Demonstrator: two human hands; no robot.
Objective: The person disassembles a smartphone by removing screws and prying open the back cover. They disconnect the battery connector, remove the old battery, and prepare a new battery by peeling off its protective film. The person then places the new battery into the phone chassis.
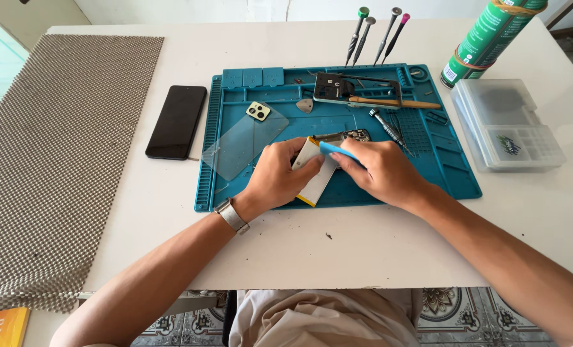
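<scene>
Left hand (280, 177) is gripping the white flat battery (317, 172) on the teal mat (440, 170) (steadily, ideally); right hand's (379, 170) fingers are pinching a blue plastic pry card (335, 151).

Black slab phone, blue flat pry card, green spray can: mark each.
Black slab phone (176, 121), head view, middle of its dark screen.
Blue flat pry card (338, 151), head view, exposed strip between the hands.
Green spray can (489, 38), head view, mid-body.

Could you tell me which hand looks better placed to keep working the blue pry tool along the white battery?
Probably the right hand: it already pinches the blue pry tool against the white battery, while the left hand steadies that battery.
</scene>
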